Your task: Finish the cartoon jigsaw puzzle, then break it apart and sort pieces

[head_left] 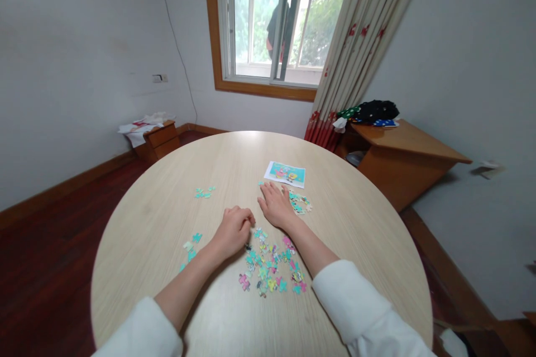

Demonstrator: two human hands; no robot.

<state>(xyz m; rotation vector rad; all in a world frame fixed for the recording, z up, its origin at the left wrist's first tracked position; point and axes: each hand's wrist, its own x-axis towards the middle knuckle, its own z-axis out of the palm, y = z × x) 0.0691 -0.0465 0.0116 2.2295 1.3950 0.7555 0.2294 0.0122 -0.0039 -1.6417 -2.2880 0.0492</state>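
My right hand lies palm down on the table with its fingers stretched out. Just beyond its fingertips is a small turquoise puzzle piece. Beside its right edge lies a small heap of turquoise and pale jigsaw pieces. My left hand rests to the left with curled fingers; anything inside them is hidden. Nearer to me, between my forearms, spreads a pile of loose turquoise, yellow and pink jigsaw pieces. A printed picture card with cartoon figures on turquoise lies beyond my right hand.
The round pale wooden table holds a small group of pieces at left and several more beside my left forearm. Beyond stand a small cabinet, a curtain and a slanted brown cabinet carrying clothes. A person is outside the window.
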